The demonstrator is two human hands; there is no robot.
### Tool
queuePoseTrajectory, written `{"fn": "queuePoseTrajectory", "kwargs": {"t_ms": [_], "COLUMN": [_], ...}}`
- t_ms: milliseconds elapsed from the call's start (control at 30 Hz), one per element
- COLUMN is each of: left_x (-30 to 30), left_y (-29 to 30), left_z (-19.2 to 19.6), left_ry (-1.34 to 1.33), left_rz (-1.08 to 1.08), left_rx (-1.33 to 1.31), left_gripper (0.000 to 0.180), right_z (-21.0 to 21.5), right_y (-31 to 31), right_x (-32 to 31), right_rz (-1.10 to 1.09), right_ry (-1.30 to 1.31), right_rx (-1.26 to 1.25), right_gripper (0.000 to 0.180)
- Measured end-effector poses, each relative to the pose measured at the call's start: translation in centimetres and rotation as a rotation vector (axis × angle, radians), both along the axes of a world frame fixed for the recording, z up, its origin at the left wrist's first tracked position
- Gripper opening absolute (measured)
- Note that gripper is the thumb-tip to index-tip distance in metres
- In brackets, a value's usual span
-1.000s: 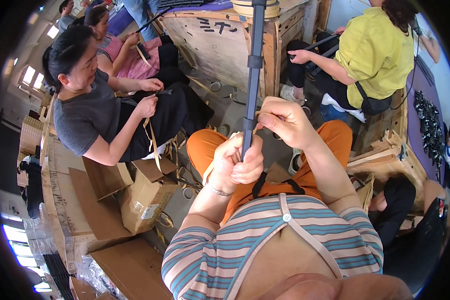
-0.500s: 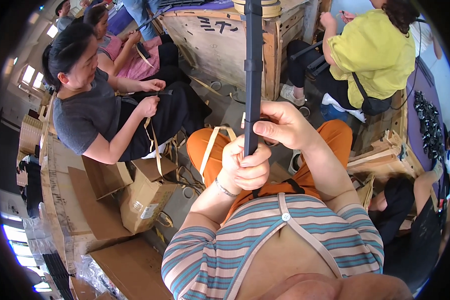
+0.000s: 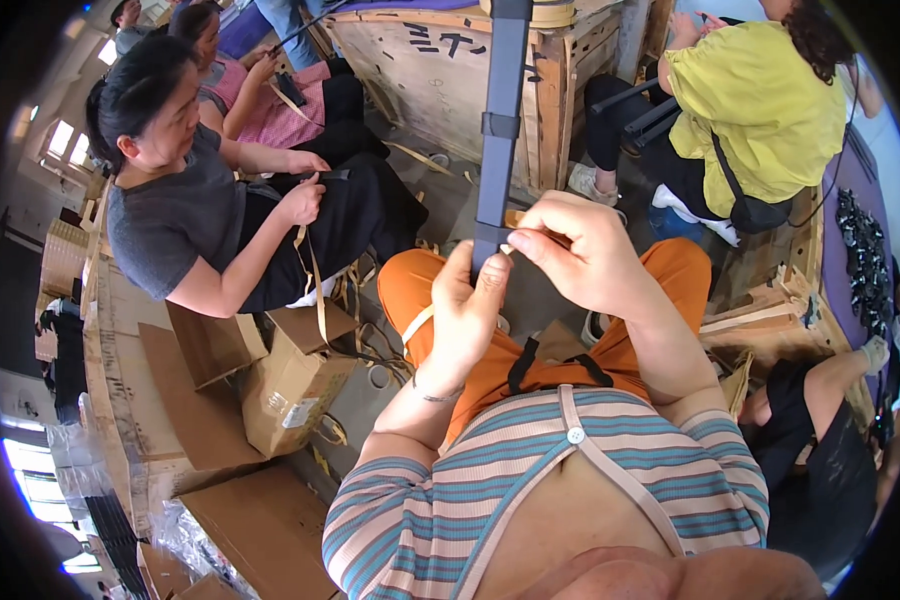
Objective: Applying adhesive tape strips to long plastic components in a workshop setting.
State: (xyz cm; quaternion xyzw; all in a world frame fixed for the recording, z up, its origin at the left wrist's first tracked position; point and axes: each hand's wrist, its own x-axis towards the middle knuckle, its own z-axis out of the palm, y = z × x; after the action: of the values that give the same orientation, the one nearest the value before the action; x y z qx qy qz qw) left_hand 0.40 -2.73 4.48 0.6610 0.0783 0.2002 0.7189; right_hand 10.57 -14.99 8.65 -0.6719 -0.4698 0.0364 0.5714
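A long dark grey bar (image 3: 498, 160) with raised bands across it stands in front of me, its upper end cut off by the top of the picture. My left hand (image 3: 465, 315) grips it at its lower end, thumb on the near face. At the lowest band, my right hand (image 3: 585, 250) pinches a narrow tan strip (image 3: 513, 218) against the bar's right side. A small pale end of the strip pokes out by the fingertips. More tan strip (image 3: 419, 325) hangs over my left thigh, beside the left hand.
Cardboard boxes (image 3: 295, 385) lie to my left. A person in a grey shirt (image 3: 175, 225) sits there handling tan strip. A wooden crate (image 3: 440, 90) stands ahead. At right, a person in yellow (image 3: 760, 110) sits near a purple-covered table (image 3: 838, 260) bearing black parts.
My left hand has loosened from a fist around the bar's end to a thumb-and-finger grip. The bar's lower end has risen, and my right fingertips have come closer to the left thumb.
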Motion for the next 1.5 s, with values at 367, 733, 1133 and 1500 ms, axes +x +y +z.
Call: {"fn": "queuePoseTrajectory", "kwargs": {"t_ms": [367,733,1133,1500], "left_x": [-0.1,-0.9,-0.4,0.3], "left_y": [1.4,2.3,1.7,1.6], "left_z": [1.0,1.0,0.9,0.2], "left_ry": [-0.067,-0.154,-0.161,-0.149], "left_rz": [-0.216,-0.432,-0.537,-0.564], "left_rx": [-0.314,-0.430,-0.530,-0.482], "left_gripper": [0.021,0.040,0.048,0.049], "right_z": [0.0,-0.3,-2.8,-1.8], "right_y": [-2.0,-3.6,-3.0,-1.2], "right_x": [0.1,0.9,2.2,2.0], "right_rz": [-0.056,-0.109,-0.075,0.024], "right_ry": [-0.013,-0.036,0.129,-0.243], "right_rx": [0.031,0.077,0.091,0.113], "right_gripper": [0.013,0.020,0.024,0.025]}}
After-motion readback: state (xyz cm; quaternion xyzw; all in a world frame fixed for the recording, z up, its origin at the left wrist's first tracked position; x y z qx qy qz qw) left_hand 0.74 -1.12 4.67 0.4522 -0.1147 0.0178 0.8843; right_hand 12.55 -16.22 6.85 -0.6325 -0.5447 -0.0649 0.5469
